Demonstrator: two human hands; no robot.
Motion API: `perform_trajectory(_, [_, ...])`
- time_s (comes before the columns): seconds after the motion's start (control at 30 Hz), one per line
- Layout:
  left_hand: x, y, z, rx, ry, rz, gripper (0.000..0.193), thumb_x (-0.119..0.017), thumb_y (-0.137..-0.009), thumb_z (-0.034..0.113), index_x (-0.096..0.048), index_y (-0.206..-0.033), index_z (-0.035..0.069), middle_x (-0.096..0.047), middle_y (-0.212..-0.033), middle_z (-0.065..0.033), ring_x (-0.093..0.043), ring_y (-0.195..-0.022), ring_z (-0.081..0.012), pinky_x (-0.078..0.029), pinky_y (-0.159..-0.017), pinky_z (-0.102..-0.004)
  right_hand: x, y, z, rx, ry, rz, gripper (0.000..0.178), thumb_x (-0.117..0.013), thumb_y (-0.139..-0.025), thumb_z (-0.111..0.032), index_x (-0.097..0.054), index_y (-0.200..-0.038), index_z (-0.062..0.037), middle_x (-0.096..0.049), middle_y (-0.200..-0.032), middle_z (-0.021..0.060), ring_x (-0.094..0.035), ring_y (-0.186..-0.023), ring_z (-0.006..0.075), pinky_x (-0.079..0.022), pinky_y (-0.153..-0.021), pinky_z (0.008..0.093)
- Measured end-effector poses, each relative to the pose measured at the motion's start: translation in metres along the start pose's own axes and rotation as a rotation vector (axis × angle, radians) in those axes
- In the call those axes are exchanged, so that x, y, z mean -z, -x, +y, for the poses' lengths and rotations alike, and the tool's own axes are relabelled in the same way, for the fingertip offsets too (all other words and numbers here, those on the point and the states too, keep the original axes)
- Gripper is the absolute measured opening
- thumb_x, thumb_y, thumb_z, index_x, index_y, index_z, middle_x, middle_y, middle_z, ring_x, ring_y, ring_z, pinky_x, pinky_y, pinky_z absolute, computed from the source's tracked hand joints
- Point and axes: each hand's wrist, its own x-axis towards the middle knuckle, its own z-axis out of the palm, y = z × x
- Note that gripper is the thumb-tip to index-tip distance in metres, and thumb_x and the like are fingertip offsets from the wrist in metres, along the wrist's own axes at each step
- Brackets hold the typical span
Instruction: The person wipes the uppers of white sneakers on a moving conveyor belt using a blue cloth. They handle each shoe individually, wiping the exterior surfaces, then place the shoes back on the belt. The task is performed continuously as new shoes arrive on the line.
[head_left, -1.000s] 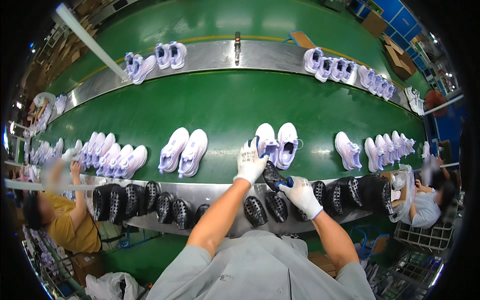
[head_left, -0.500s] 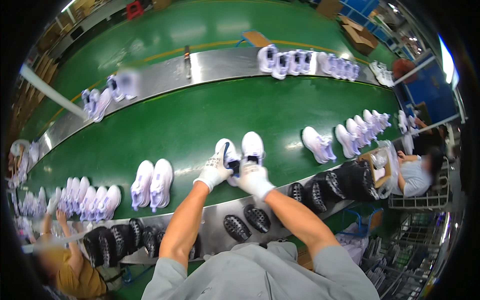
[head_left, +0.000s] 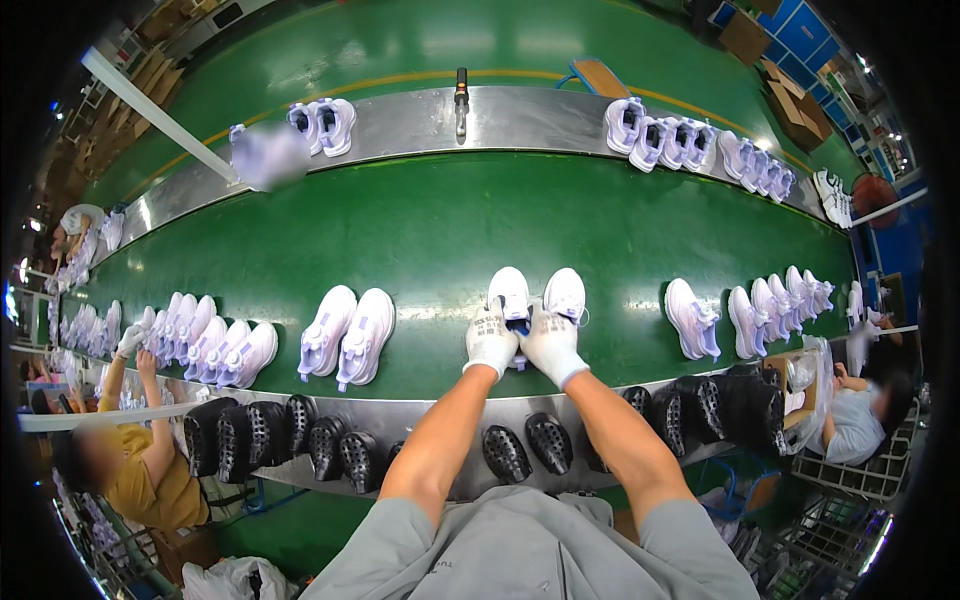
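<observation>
Two white sneakers with lilac trim stand in front of me on the green belt (head_left: 440,230), toes pointing away: a left sneaker (head_left: 509,287) and a right sneaker (head_left: 567,290). My left hand (head_left: 490,341), in a white knit glove, grips the left sneaker at its collar. My right hand (head_left: 553,342), gloved likewise, reaches to the same collar from the other side, its fingers curled in and covering the right sneaker's heel. Something dark blue shows in the opening between my hands. Exactly what the fingertips pinch is hidden.
A sneaker pair (head_left: 345,335) stands to the left, and another sneaker (head_left: 692,318) to the right, with rows beyond. Black perforated shoe-shaped pieces (head_left: 507,453) line the near metal ledge. More sneakers (head_left: 660,143) and a dark-handled tool (head_left: 461,105) rest on the far ledge. A co-worker (head_left: 150,465) sits left.
The view has swung left, so everything appears farther right. My right hand has shifted from the right sneaker's opening toward the left sneaker's, and my hands are closer together.
</observation>
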Motion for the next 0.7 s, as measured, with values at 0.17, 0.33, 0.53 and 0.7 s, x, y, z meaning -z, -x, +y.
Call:
perform_trajectory(0.17, [-0.002,0.009,-0.012,-0.213,-0.102,-0.029,0.065,-0.071,-0.085,0.024,-0.055,-0.146,0.011,-0.063,-0.130,-0.0219,-0.063,-0.120,-0.0376,-0.051,-0.103,-0.0445,0.021,0.083,0.030,0.251,0.294,0.155,0.059,-0.079,-0.082,-0.037,-0.061,-0.129,-0.0067,-0.062,-0.126,0.0126,-0.060,-0.113,0.0317,-0.049,-0.092,0.0457])
perform_trajectory(0.33, [0.003,0.013,0.020,-0.217,-0.092,-0.044,0.066,-0.073,-0.084,0.024,-0.054,-0.146,0.008,-0.064,-0.129,-0.0199,-0.061,-0.122,-0.0366,-0.049,-0.105,-0.0444,0.009,0.086,0.090,0.233,0.464,0.095,0.045,-0.078,-0.080,-0.032,-0.067,-0.117,-0.0085,-0.063,-0.120,0.0100,-0.058,-0.115,0.0314,-0.047,-0.092,0.0462])
perform_trajectory(0.53, [0.030,0.083,0.014,-0.284,-0.323,0.134,0.049,-0.077,-0.083,0.026,-0.063,-0.127,0.012,-0.067,-0.113,-0.0106,-0.059,-0.109,-0.0319,-0.046,-0.093,-0.0445,0.072,0.078,0.096,0.373,0.164,0.157,0.043,-0.071,-0.080,-0.015,-0.064,-0.121,-0.0055,-0.067,-0.120,0.0147,-0.068,-0.104,0.0302,-0.056,-0.088,0.0399])
perform_trajectory(0.7, [-0.006,0.087,0.013,-0.320,-0.455,0.035,0.041,-0.073,-0.085,0.028,-0.067,-0.123,0.014,-0.069,-0.114,-0.0091,-0.057,-0.111,-0.0331,-0.044,-0.094,-0.0482,0.067,-0.020,0.054,0.880,0.156,0.078,0.053,-0.066,-0.082,-0.006,-0.061,-0.135,-0.0118,-0.065,-0.127,0.0118,-0.068,-0.106,0.0318,-0.056,-0.092,0.0434])
